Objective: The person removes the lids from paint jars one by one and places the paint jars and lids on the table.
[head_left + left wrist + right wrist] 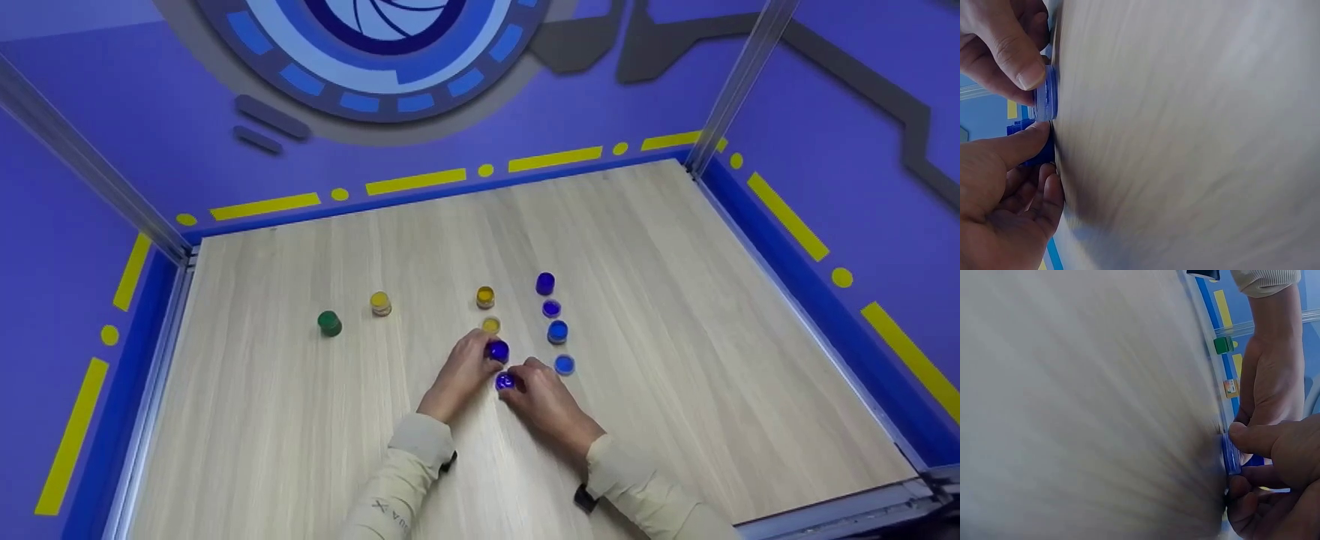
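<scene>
My left hand (467, 367) grips a small dark blue paint jar (497, 350) at the tabletop, thumb on its near side. Just in front of it, my right hand (541, 397) pinches a round blue lid (505, 382) between thumb and fingers, low at the table. In the left wrist view the lid (1047, 95) is off the jar (1014, 128) and close beside it. The right wrist view shows the lid (1231, 453) on edge-on view, with most of the jar hidden behind the hands. A yellow lid (490, 325) lies just beyond my left fingers.
Beyond the hands stands an amber-yellow jar (485, 297). To the right are a purple jar (545, 283), a purple lid (551, 308), a blue jar (557, 331) and a blue lid (564, 364). A green jar (329, 323) and a yellow jar (380, 304) stand left. Walls enclose the table.
</scene>
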A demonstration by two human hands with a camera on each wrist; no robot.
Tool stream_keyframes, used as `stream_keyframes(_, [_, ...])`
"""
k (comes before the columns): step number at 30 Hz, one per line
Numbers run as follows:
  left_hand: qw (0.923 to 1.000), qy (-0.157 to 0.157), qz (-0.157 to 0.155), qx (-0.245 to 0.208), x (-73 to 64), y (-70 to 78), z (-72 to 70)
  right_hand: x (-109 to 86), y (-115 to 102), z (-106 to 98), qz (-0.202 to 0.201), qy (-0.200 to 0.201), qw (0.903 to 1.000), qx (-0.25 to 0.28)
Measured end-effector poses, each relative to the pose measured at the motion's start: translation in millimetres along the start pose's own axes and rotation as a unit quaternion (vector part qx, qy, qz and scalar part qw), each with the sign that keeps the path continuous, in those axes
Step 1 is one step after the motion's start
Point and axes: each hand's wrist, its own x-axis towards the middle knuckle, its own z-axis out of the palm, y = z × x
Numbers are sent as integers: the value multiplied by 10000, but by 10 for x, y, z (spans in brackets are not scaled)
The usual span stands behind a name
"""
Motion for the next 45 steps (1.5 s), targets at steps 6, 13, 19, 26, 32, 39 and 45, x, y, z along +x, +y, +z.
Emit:
stream_keyframes(6, [10000, 39, -25, 4, -23, -8, -7, 8, -16, 8, -120, -62, 9997, -188])
stream_keyframes(13, [9995, 139, -93, 253, -45, -15, -12, 10, -19, 30, -91, -63, 9992, -384])
stream_keyframes(19, [9994, 169, -155, 266, -60, -11, -10, 22, -30, 30, 35, -121, 9993, -360])
stream_keyframes(26, [9991, 162, -233, 308, -88, -17, 9, 18, -28, 36, 142, -229, 9989, -388])
stream_keyframes(32, [9990, 135, -336, 273, -112, -17, 24, 9, -28, 33, 124, -239, 9988, -417])
stream_keyframes(39, [9992, 234, -123, 298, -183, -15, -18, 5, -27, 22, 133, -167, 9987, -456])
stream_keyframes(45, [9991, 337, -192, 179, -309, -86, -121, 4, -25, 19, 140, -95, 9984, -541])
